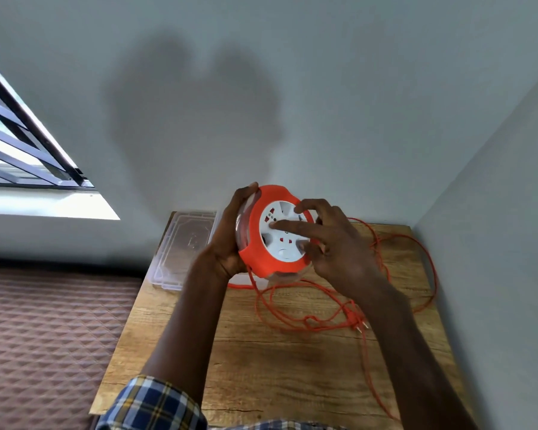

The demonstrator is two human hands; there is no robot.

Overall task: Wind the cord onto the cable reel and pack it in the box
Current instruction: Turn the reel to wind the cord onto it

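Observation:
I hold an orange cable reel (261, 256) with a white socket face up above the wooden table (277, 361). My left hand (233, 240) grips its left rim from behind. My right hand (330, 240) is on the white face, fingers spread across the sockets and curled at the reel's right edge. The orange cord (295, 321) hangs from the reel and lies in loose loops on the table, its plug (356, 321) near my right forearm. A clear plastic box (184, 246) lies on the table behind my left hand.
The table stands in a corner, with walls behind and to the right. A cord strand runs along the right wall and off the front edge (376, 395). A quilted brown mattress (44, 330) lies to the left, below a barred window (19, 141).

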